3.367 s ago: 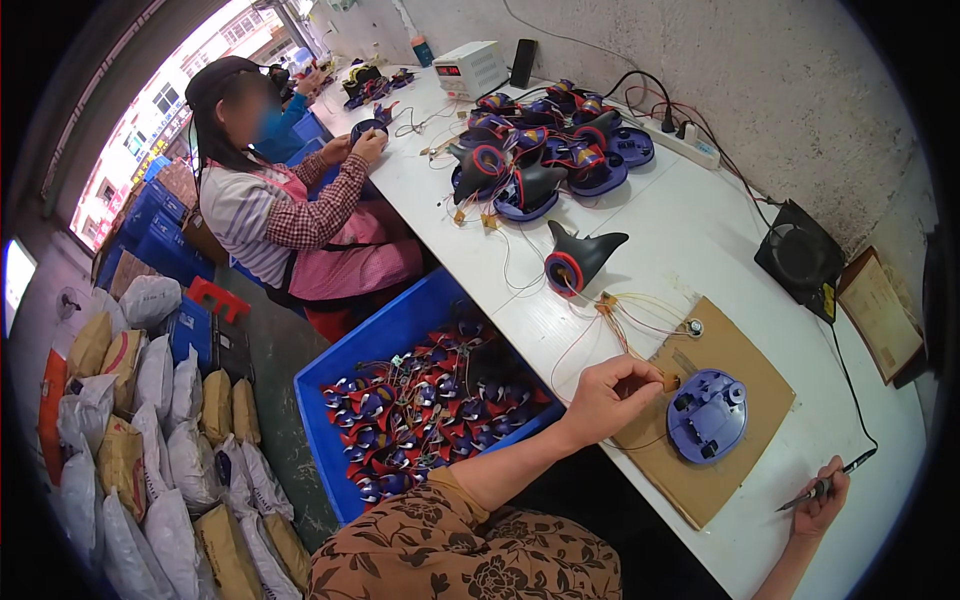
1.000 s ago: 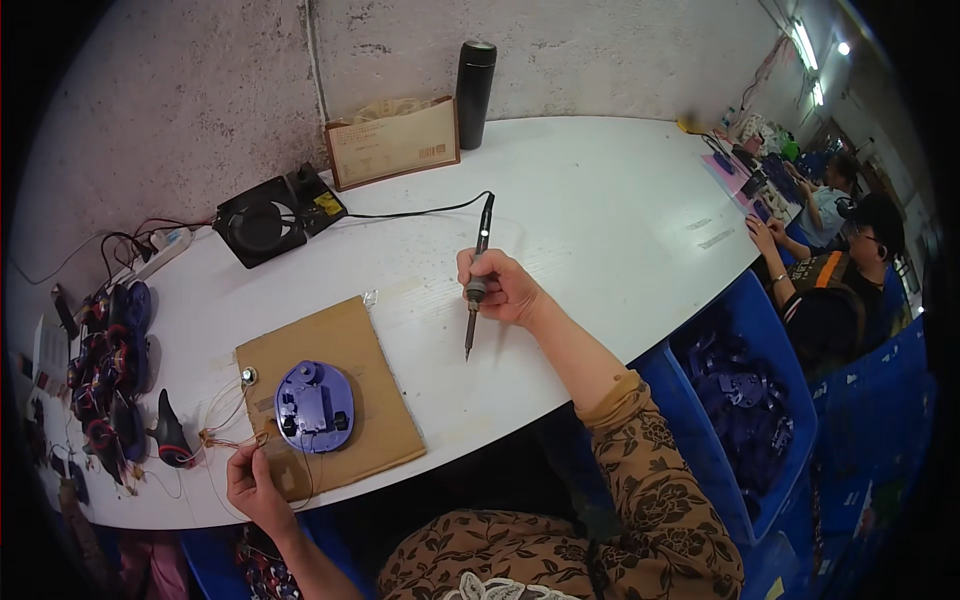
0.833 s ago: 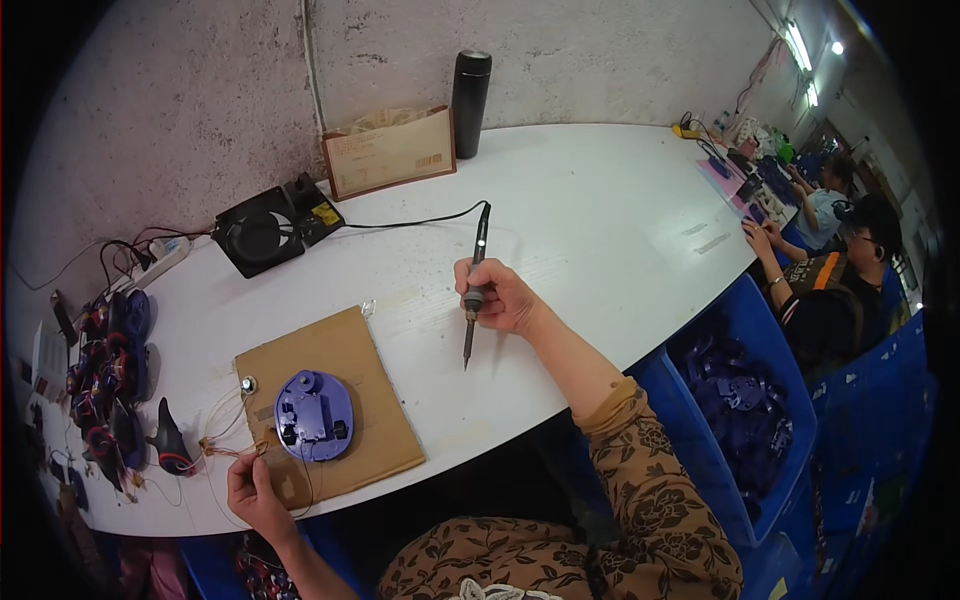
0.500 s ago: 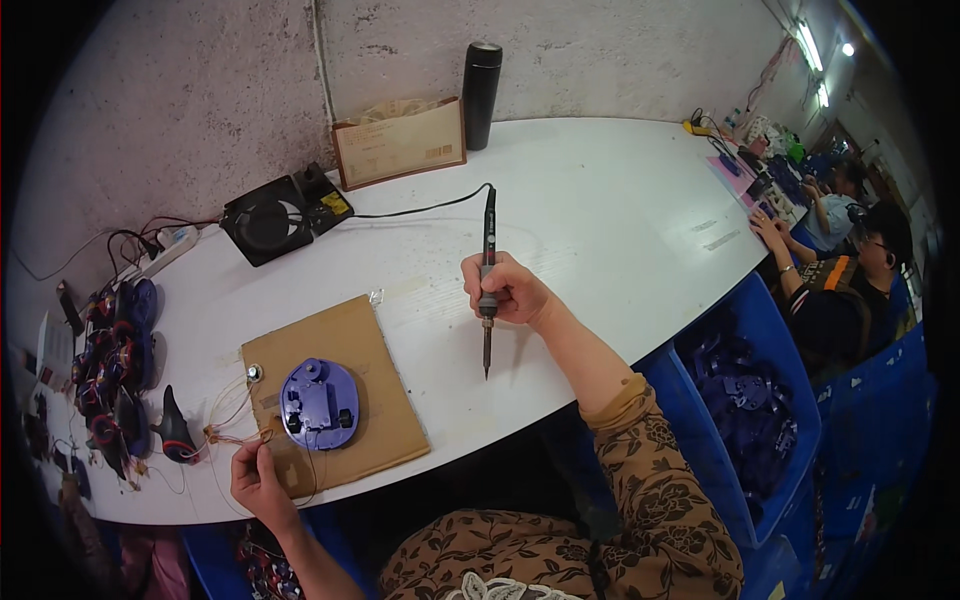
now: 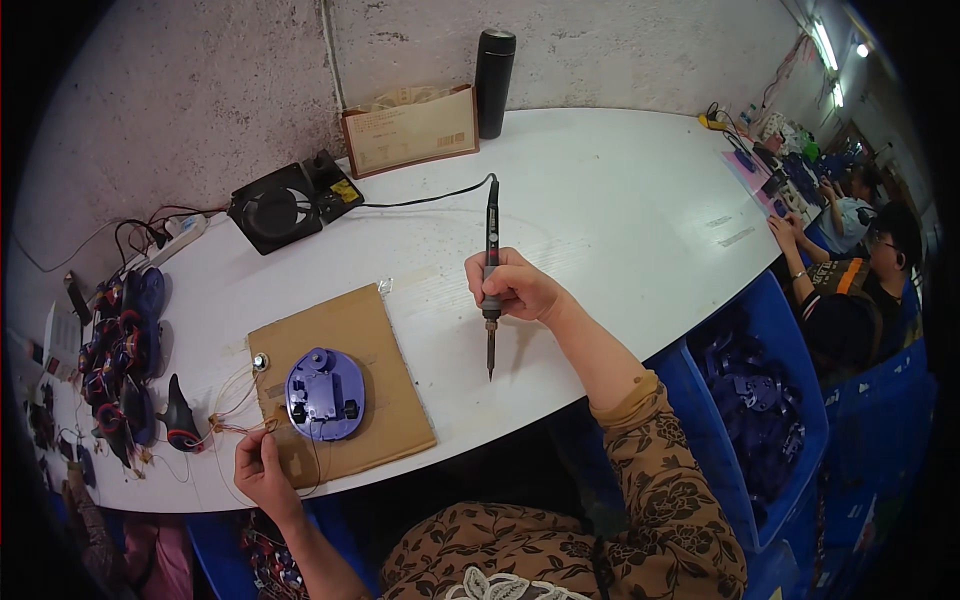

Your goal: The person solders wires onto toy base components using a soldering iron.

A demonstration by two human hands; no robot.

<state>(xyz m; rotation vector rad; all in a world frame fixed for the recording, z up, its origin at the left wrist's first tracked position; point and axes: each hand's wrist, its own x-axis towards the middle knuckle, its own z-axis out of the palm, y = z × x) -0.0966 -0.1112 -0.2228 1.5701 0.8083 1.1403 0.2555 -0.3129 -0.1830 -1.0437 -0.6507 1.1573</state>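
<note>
My right hand [image 5: 513,285] is closed round the grey grip of a soldering iron [image 5: 491,262], whose tip points down above the white tabletop. Its black cord runs from the upper end toward the back left. Thin wires [image 5: 232,427] are pinched between the thumb and fingers of my left hand [image 5: 264,470], at the near left edge of a cardboard sheet [image 5: 392,400]. On that sheet lies a purple oval plastic housing [image 5: 322,425] with small black parts. A small round metal part [image 5: 261,362] on the wires rests at the sheet's left edge. Beside the wires sits a black-and-red curved piece [image 5: 181,420].
Several purple, black and red assemblies [image 5: 128,345] are heaped at the left. A black fan unit [image 5: 270,213], a paper-filled holder [image 5: 412,135] and a black flask [image 5: 494,84] stand along the wall. Right of me is a blue bin [image 5: 705,400] of purple parts; other people [image 5: 850,290] sit beyond.
The whole view has shifted slightly, so the table's things sit a little to the right. Both hands keep their holds, with hardly any movement over the table.
</note>
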